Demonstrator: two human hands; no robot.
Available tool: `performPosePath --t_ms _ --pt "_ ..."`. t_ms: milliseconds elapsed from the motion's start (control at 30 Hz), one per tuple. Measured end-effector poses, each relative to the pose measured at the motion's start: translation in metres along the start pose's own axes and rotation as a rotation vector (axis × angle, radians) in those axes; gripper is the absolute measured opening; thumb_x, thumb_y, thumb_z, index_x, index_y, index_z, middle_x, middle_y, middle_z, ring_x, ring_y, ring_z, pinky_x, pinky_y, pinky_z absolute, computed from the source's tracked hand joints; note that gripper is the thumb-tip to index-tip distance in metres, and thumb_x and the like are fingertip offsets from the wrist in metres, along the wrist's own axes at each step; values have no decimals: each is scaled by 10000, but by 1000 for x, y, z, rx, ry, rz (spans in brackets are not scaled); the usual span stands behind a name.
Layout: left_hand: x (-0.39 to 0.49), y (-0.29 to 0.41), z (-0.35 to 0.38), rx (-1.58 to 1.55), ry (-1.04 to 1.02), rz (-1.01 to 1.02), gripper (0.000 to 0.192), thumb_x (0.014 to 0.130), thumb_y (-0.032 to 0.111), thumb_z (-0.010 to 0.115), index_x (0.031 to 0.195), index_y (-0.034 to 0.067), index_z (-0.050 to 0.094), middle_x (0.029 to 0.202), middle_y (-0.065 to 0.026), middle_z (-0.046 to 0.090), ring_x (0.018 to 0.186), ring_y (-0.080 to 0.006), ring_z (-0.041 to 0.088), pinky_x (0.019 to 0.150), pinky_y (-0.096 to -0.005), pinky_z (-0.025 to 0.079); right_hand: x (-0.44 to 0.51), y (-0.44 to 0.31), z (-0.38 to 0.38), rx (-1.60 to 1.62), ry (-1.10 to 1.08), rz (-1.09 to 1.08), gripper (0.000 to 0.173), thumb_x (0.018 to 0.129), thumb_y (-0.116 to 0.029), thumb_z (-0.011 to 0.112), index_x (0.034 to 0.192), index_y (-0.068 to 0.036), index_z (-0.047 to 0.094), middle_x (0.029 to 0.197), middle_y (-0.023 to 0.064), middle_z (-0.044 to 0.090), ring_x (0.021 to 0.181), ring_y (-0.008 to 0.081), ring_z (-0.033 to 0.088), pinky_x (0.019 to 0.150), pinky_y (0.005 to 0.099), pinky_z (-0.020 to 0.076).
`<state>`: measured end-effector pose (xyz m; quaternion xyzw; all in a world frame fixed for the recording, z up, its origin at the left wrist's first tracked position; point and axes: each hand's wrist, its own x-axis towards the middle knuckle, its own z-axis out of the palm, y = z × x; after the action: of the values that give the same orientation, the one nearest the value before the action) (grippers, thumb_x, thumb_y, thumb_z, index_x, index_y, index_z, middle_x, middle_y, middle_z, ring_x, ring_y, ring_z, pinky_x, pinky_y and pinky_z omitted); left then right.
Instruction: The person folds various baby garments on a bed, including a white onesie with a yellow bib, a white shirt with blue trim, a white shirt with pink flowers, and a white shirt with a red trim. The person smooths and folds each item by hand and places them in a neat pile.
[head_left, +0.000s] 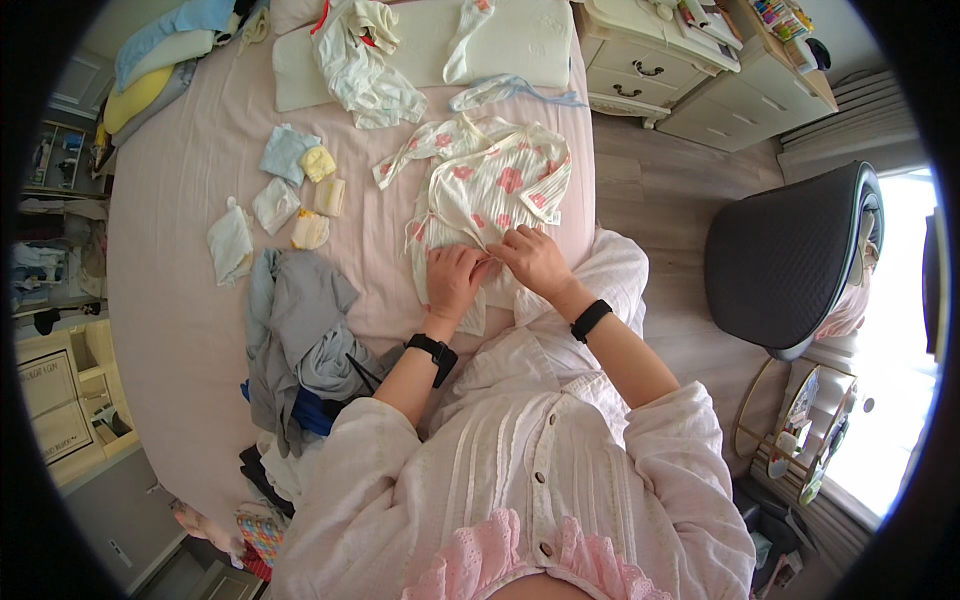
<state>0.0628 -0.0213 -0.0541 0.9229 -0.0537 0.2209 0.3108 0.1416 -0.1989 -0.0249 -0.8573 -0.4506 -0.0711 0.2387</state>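
Observation:
A cream wrap-front baby garment with pink flowers (480, 180) lies spread on the pink bedsheet (172, 300), its sleeves towards the head of the bed. Over its lower front, my left hand (454, 277) and my right hand (531, 259) nearly meet. Thin cloth ties run to the fingertips of both hands, which are pinched together. How the ties cross between the fingers is too small to tell. A second tie end lies loose at the garment's left edge.
Small folded cloths (276, 204) lie left of the garment, above a heap of grey clothes (307, 322). Further up are a crumpled white garment (367, 75), a blue-edged cloth (487, 91) and a pale flat pillow (427, 52). A dark chair (780, 255) stands on the right.

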Motion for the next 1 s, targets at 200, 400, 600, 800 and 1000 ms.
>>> performPosePath --t_ms 200,400,600,800,1000 --pt "-1 -3 2 -13 11 -12 192 797 182 780 906 141 627 862 -6 623 832 -233 604 802 -396 414 -2 2 3 -15 -50 5 196 805 -137 643 974 -172 737 848 37 573 836 212 618 719 344 543" --pt "-1 -5 4 -13 13 -6 196 806 206 773 907 144 617 845 0 623 832 -225 610 785 -393 412 -3 4 2 0 -89 28 209 799 -114 639 972 -173 741 848 38 576 844 221 622 724 346 548" --pt "0 -4 3 -14 13 -24 192 797 182 777 894 144 616 850 2 624 845 -225 614 788 -389 414 0 3 0 24 -43 0 263 766 -62 645 991 -154 744 811 34 562 792 214 610 677 348 540" --pt "1 -6 6 -42 21 -83 181 760 147 796 848 134 638 799 -7 623 781 -232 613 769 -385 421 4 -5 5 -27 -90 4 107 778 -136 667 872 -87 681 871 64 603 853 249 629 710 374 555" --pt "1 -9 10 -57 45 -123 145 748 132 785 817 125 657 792 -9 637 771 -229 624 755 -377 430 7 -5 13 -57 -184 -32 84 780 -136 662 805 -59 684 903 71 618 889 248 631 737 363 572"
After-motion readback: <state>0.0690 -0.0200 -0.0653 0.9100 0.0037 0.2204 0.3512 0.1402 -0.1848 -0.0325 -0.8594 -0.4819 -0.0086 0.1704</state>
